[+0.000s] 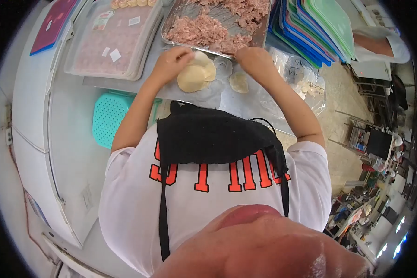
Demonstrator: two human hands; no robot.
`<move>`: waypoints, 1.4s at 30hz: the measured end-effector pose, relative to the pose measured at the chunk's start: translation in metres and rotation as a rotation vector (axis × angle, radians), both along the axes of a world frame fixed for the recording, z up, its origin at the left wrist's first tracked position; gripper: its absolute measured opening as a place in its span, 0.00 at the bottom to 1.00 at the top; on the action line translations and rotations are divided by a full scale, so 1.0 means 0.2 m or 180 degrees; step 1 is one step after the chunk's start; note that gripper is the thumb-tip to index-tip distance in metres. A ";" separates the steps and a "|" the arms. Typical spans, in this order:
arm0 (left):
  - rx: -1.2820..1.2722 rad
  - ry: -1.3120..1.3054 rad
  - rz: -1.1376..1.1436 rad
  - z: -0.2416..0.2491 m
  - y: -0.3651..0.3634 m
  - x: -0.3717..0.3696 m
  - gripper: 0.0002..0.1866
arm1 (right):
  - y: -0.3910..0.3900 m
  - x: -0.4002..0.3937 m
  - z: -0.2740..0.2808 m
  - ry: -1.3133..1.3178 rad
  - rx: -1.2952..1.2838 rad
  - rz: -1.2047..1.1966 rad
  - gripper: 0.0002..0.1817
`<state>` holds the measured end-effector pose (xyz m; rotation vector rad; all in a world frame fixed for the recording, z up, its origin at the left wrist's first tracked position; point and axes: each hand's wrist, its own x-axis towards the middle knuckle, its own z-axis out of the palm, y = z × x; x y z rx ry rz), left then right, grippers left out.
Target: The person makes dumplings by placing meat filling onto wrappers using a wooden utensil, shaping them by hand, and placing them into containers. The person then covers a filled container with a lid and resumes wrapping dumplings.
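A small stack of round, pale yellow dough wrappers (193, 78) lies on the metal table in front of me. My left hand (170, 64) is at the stack's upper left, its fingers closed on the edge of a whitish dough wrapper (200, 58). At the near rim of the metal tray (203, 47), my right hand (255, 61) is closed with the fingers pointing down; whatever it holds is hidden. Just below that hand a single dough wrapper (238, 82) lies flat. Pinkish minced meat (197, 30) is heaped inside the tray.
Lidded plastic boxes (118, 44) stand at the left. Coloured plastic boards or lids (312, 30) are stacked at the right, above a clear plastic bag (303, 85) with pale pieces. A turquoise basket (110, 118) sits below the table edge. Another person's arm (375, 44) shows at far right.
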<state>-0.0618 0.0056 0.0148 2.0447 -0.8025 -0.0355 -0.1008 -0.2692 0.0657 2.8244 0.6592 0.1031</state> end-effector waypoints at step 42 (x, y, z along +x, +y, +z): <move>0.0493 -0.0413 0.0445 -0.14 -0.02 0.01 0.25 | 0.03 -0.01 -0.07 0.0469 0.0731 -0.0715 0.12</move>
